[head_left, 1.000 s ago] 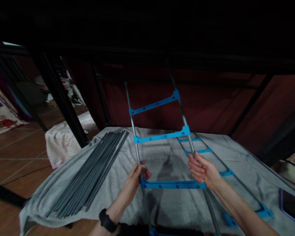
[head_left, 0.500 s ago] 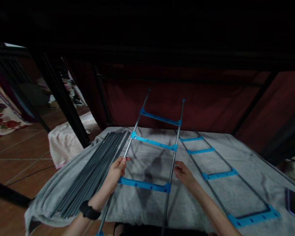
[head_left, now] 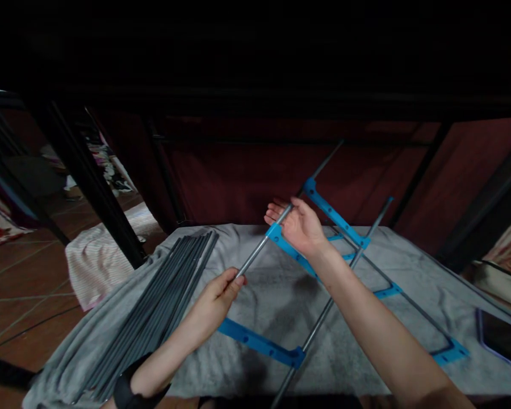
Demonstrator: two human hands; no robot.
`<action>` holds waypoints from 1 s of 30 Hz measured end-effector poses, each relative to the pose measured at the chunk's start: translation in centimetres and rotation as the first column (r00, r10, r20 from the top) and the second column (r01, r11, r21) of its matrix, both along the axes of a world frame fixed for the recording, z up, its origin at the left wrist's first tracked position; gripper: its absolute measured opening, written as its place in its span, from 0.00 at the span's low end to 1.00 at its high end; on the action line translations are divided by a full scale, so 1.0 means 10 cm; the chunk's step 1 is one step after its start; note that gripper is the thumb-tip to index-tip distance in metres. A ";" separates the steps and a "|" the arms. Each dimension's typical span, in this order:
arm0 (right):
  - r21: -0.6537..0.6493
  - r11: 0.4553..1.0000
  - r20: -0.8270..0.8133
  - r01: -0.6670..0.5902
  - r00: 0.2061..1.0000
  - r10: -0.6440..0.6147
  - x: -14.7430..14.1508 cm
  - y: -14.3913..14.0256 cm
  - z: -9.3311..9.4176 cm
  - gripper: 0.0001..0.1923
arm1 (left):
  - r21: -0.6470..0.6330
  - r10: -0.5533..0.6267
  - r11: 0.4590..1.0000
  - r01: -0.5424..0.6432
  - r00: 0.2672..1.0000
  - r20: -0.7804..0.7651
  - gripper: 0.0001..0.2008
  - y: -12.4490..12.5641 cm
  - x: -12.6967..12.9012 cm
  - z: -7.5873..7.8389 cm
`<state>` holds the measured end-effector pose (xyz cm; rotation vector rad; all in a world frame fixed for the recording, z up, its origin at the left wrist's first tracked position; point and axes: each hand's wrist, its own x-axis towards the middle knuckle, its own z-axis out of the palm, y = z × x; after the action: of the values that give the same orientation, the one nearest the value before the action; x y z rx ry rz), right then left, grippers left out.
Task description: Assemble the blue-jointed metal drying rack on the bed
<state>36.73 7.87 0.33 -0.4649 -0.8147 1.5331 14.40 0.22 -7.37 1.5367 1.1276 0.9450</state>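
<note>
My left hand (head_left: 217, 298) is closed around the near left tube of a ladder-like rack frame (head_left: 259, 342), made of grey metal tubes and blue plastic crossbars. Farther up the same tube, my right hand (head_left: 304, 230) has its palm up and fingers stretched out, against or just behind the tube near a blue crossbar (head_left: 330, 211). The frame is held tilted above the bed cover, leaning to the right at its far end. Behind it on the cover lies a second frame of the same kind (head_left: 428, 312), partly hidden by my right forearm.
A bundle of several loose grey tubes (head_left: 153, 312) lies on the left of the grey cover (head_left: 276, 309). A phone (head_left: 503, 338) rests near the right edge. Dark posts (head_left: 96, 187) and a dark beam overhead frame the space, with a red curtain (head_left: 230, 182) behind.
The held frame has swung to the right and tilted. My right hand has moved from beside the right tube across to the left tube, fingers opening; my left hand still grips its tube.
</note>
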 end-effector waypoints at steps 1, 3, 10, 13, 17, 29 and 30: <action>0.002 1.000 -0.053 -0.012 0.999 0.012 0.00 0.00 0.06 0.11 | -0.008 -0.026 1.000 0.026 1.000 -0.006 0.21 0.00 0.01 0.03; -0.012 1.000 -0.133 -0.003 0.991 0.002 -0.01 -0.03 0.12 0.17 | -0.062 -0.086 0.994 0.086 0.996 0.007 0.22 -0.01 0.02 0.07; -0.038 0.998 -0.217 -0.039 0.976 0.030 0.02 -0.18 0.05 0.26 | -0.188 -0.173 0.967 0.174 0.985 0.023 0.26 -0.06 0.11 0.05; 0.016 0.994 -0.245 -0.109 0.963 0.110 0.09 -0.24 0.07 0.27 | -0.189 -0.176 0.966 0.174 0.984 0.004 0.27 -0.10 0.15 0.08; 0.066 0.985 -0.249 -0.159 0.953 0.170 0.16 -0.31 0.12 0.27 | -0.211 -0.163 0.964 0.164 0.986 0.020 0.27 -0.13 0.20 0.08; 0.123 0.978 -0.203 -0.171 0.960 0.193 0.24 -0.43 0.21 0.27 | -0.299 -0.168 0.934 0.194 0.980 0.109 0.30 -0.15 0.32 0.10; 0.130 0.976 -0.202 -0.176 0.959 0.200 0.25 -0.44 0.21 0.27 | -0.303 -0.166 0.934 0.191 0.980 0.109 0.30 -0.16 0.34 0.11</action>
<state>39.22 3.49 2.45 -0.1391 -0.7869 1.6702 17.76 -1.40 -6.27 1.3044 1.0053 0.6641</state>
